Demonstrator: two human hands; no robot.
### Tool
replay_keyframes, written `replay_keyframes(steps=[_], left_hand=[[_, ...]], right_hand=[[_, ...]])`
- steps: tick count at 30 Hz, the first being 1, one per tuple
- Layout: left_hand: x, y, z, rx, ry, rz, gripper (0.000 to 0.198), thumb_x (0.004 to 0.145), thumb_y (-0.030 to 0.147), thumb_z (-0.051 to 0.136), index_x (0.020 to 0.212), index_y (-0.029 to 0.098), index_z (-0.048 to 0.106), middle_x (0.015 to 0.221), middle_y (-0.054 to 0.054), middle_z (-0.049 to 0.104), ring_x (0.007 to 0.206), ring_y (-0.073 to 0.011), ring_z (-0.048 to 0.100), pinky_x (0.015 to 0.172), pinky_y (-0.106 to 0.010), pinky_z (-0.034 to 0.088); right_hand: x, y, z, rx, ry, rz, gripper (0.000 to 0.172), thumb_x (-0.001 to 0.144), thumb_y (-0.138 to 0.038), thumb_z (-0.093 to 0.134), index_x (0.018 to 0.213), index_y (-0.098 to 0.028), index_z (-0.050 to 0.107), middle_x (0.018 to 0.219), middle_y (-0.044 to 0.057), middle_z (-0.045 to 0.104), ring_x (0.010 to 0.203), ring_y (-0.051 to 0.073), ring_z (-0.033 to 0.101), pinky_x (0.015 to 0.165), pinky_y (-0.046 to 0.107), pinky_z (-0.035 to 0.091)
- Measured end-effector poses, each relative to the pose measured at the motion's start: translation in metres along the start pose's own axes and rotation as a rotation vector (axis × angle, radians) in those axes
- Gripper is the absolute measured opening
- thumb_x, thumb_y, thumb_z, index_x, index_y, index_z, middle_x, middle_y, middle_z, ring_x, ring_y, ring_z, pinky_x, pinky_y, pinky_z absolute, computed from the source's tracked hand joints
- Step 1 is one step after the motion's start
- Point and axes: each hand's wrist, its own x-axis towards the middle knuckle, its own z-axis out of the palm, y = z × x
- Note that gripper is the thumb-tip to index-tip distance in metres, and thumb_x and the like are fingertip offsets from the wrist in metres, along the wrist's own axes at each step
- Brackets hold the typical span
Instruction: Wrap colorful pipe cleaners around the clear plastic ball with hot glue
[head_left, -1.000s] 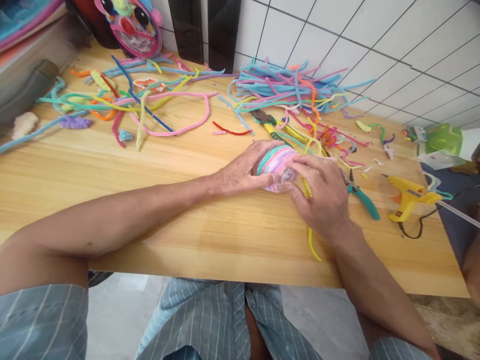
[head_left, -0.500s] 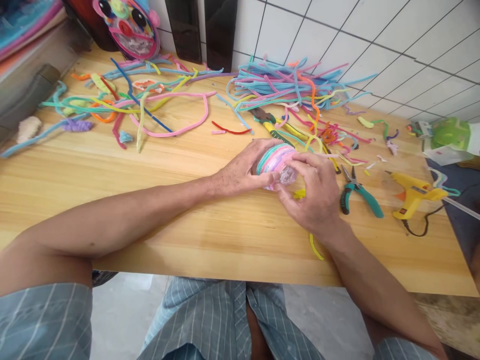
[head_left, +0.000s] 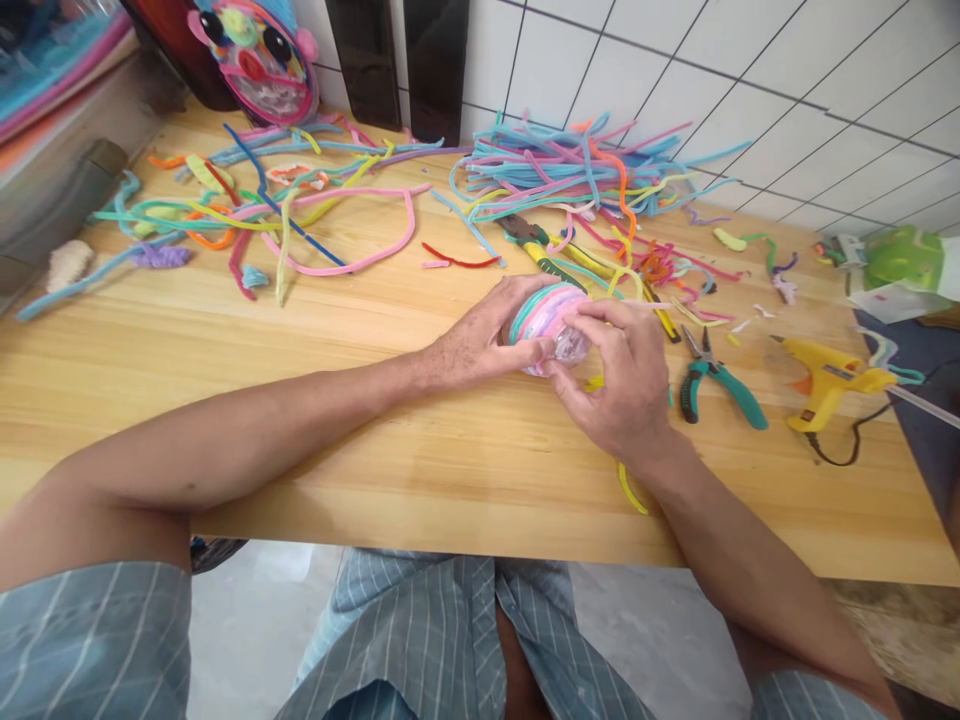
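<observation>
My left hand is closed round a rounded clear plastic piece wrapped in pastel pipe cleaners, with bands of teal, pink and lilac. Its bare clear end faces my right hand. The fingers and thumb of my right hand pinch at the pink band along the edge of the wrapping. A thin pink strand sticks out behind the right hand's knuckles, apparently the tail of that pipe cleaner. Part of the wrapped piece is hidden behind my fingers. Under the right wrist lies a yellow pipe cleaner.
Teal-handled pliers and a yellow glue gun with its cord lie to the right. Yellow-handled pliers rest behind my hands. Pipe cleaners are heaped by the tiled wall and scattered at left. A decorated face stands at back left.
The camera view has shifted slightly. Both hands stay on the wrapped piece, with the right fingers pressing at nearly the same spot on the pink band.
</observation>
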Motion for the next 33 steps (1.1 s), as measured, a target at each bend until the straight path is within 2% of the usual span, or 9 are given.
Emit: replay_keyframes(steps=[6,17,26,33], left_hand=[[-0.0017,0.0032,0.0006,0.013,0.005,-0.012,0.077,0.107,0.071,0.063,0.164,0.021,0.052,0.168,-0.017,0.06,0.158,-0.0336,0.058,0.137,-0.049,0.046],[-0.0025,0.0019,0.0011,0.009,0.032,0.003,0.072,0.106,0.064,0.067,0.159,0.018,0.054,0.164,-0.018,0.062,0.155,-0.0327,0.061,0.135,-0.049,0.049],[-0.0032,0.0008,-0.001,0.013,0.023,0.015,0.072,0.106,0.065,0.066,0.16,0.019,0.052,0.164,-0.018,0.062,0.155,-0.0331,0.061,0.135,-0.049,0.048],[-0.0025,0.0069,-0.0031,0.018,0.014,0.003,0.066,0.11,0.065,0.059,0.158,0.02,0.055,0.162,-0.016,0.064,0.154,-0.0328,0.061,0.134,-0.05,0.048]], right_hand=[[-0.0056,0.0015,0.0008,0.025,-0.044,0.023,0.049,0.101,-0.034,0.076,0.147,-0.025,0.062,0.138,0.013,0.076,0.125,0.035,0.073,0.111,0.055,0.056],[-0.0062,-0.0015,0.0045,0.019,0.001,0.003,0.048,0.101,-0.03,0.077,0.147,-0.024,0.062,0.137,0.014,0.076,0.123,0.034,0.072,0.105,0.053,0.058],[-0.0016,0.0044,-0.0032,0.078,-0.087,0.004,0.05,0.102,-0.032,0.075,0.149,-0.026,0.063,0.141,0.013,0.076,0.126,0.035,0.072,0.11,0.059,0.057],[-0.0009,-0.0023,0.0001,0.017,-0.007,-0.024,0.045,0.099,-0.028,0.077,0.142,-0.023,0.065,0.134,0.014,0.079,0.118,0.033,0.075,0.104,0.053,0.061]])
